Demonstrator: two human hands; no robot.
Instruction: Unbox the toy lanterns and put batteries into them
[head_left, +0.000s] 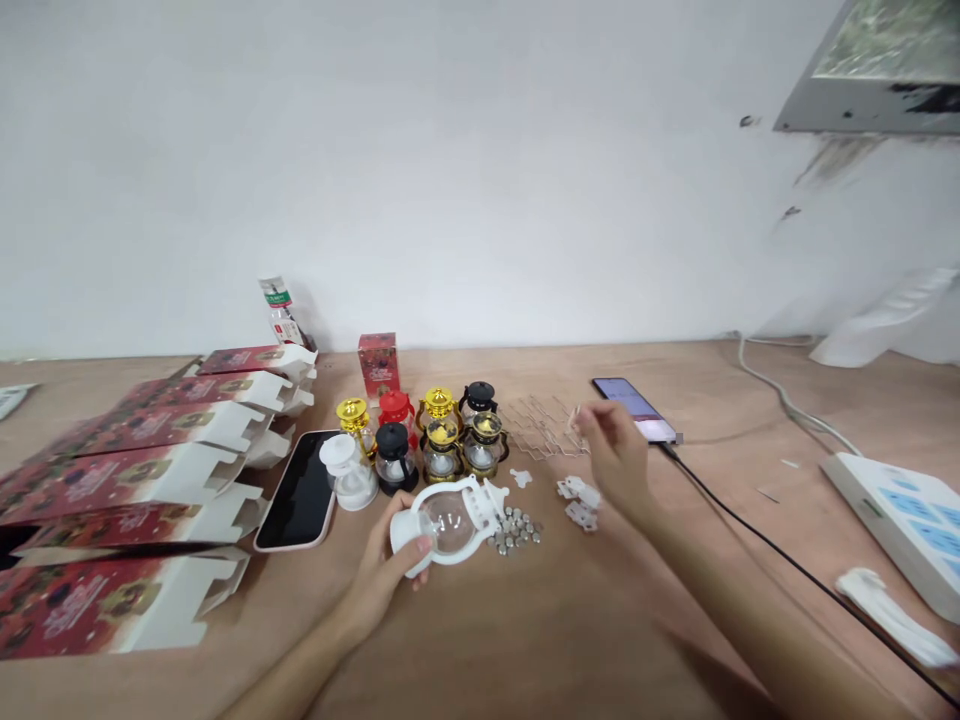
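Sideways, the white lantern (478, 505) points toward two o'clock from your left fingers (411, 556), closed around its base; your right fingers (592, 425) pinch together, contents unclear; gold lanterns (442, 435) at twelve contain white inserts (442, 464).

Glossy gold, red and black lanterns (441, 452), shiny metal discs (514, 530), smooth wood-look table (480, 640).

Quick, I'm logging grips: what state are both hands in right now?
Left hand: closed on the white lantern.
Right hand: fingertips close together by the thin wires; whether it holds one can't be told.
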